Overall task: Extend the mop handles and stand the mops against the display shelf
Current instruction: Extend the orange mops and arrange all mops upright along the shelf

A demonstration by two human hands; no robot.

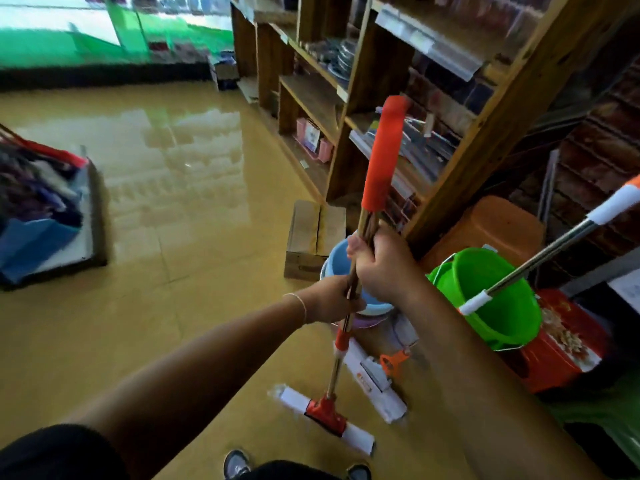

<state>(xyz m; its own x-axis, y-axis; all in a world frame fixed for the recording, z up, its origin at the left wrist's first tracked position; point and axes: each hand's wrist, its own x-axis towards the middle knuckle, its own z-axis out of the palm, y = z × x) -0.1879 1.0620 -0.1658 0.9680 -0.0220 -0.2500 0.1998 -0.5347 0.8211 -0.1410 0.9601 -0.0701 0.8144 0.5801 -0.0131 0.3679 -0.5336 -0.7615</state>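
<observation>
mop handle [363, 237] inside both hands' curled fingers [356, 245]

One head-worn wide-angle view is looking forward and down — taking in both forearms close up, the floor [180, 188] beyond, and the shelf [349, 98] rising at right — its edges bending with the lens.

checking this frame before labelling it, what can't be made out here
Head view only:
- Handle's twist joint: covered by left hand and right hand.
- Second mop: top cut by the right edge, lower end hidden inside green bucket.
- Display shelf goods: blurred.
</observation>
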